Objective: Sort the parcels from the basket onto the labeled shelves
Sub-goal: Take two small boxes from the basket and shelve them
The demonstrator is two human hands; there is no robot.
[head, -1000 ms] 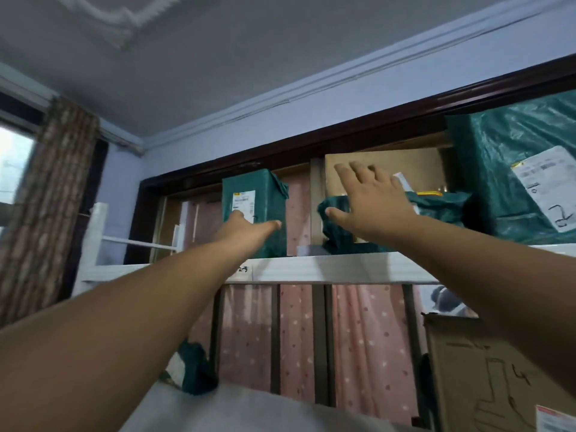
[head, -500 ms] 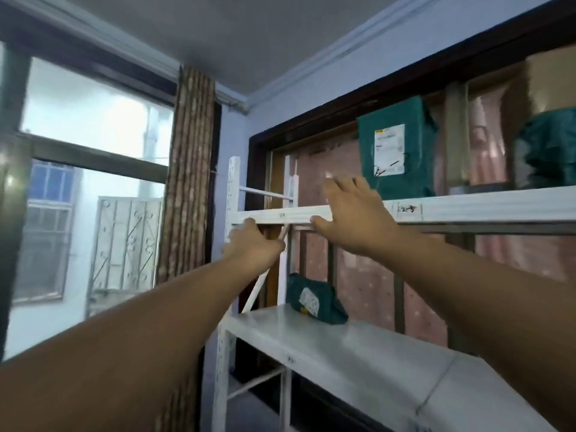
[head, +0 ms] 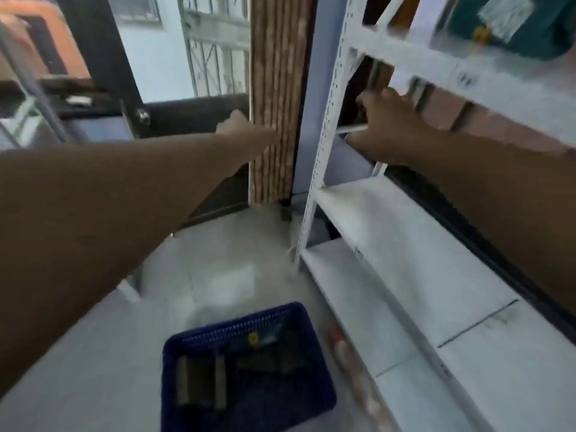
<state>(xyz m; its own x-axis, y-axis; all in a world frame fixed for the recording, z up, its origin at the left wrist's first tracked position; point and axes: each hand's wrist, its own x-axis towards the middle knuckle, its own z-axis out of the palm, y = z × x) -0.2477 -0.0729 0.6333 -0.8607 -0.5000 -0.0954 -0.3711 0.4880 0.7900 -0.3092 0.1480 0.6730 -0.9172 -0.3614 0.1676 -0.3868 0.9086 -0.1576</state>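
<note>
A dark blue plastic basket (head: 299, 313) stands on the floor at the bottom centre, with a few dark parcels (head: 201, 381) lying in it. The white metal shelf rack (head: 386, 232) runs along the right. A green parcel with a white label (head: 530, 29) rests on an upper shelf at the top right. My left hand (head: 240, 129) is stretched out in front of the brown curtain, holding nothing. My right hand (head: 383, 132) hovers by the rack's left end, fingers spread and empty. The view is motion-blurred.
A brown patterned curtain (head: 277, 98) hangs beside the rack's left post. A window with a grille (head: 215, 48) and a dark frame fills the upper left. The pale tiled floor (head: 218, 263) surrounds the basket.
The view has swung down from the top shelves to the floor, bringing the blue basket into sight. Both empty hands have dropped away from the upper shelf.
</note>
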